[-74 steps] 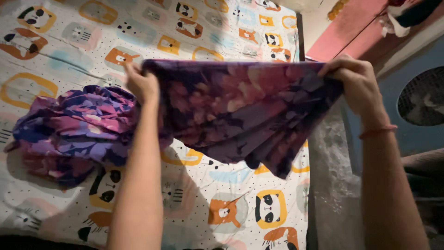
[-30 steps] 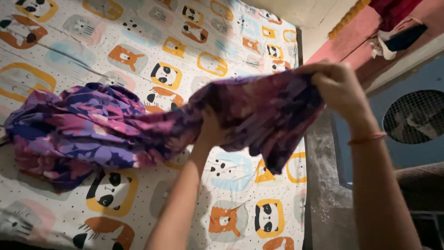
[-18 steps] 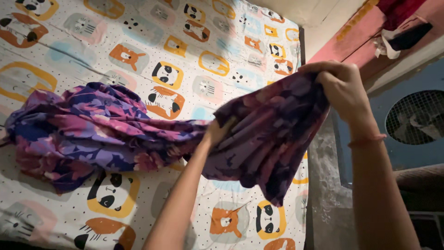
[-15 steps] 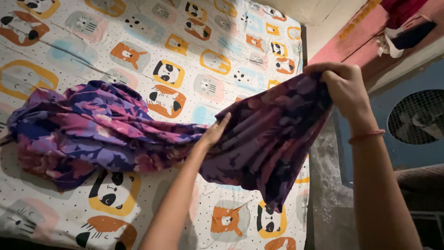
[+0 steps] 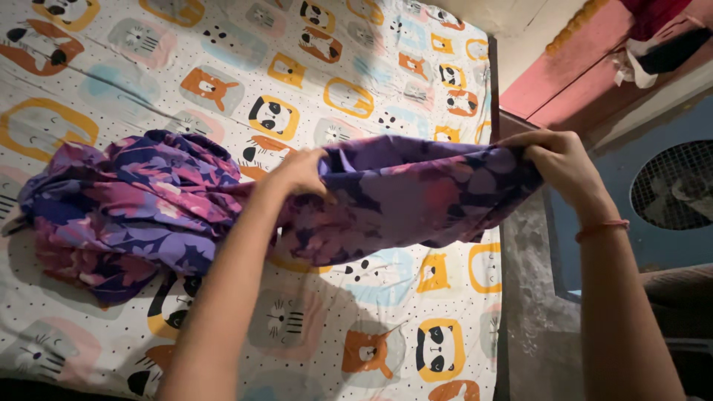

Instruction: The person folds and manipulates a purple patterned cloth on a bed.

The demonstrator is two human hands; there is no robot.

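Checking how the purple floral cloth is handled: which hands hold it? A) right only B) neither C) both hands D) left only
C: the left hand and the right hand each pinch the top edge of the purple floral cloth, stretching it above the bedsheet.

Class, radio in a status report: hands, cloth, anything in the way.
Left hand and right hand both gripping purple floral cloth, stretched between them. Rest bunched on animal-print bedsheet. Nothing in the way.
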